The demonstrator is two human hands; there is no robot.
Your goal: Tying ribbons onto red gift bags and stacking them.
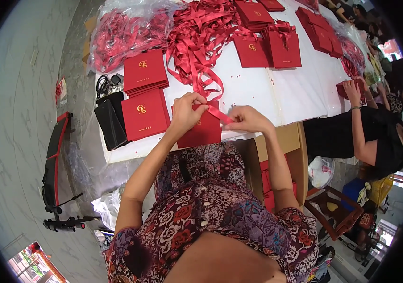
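Both hands, left [186,113] and right [247,119], pinch ribbon [218,113] over red bag [201,132] at table edge [130,154].

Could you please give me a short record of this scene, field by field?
left hand: pinches red ribbon at top of flat red paper bag
right hand: holds the ribbon strip beside the bag
to the left: stacks of red bags, black pouch
behind: heap of red ribbons
surface: white table
nearby: another person's hand on a red bag
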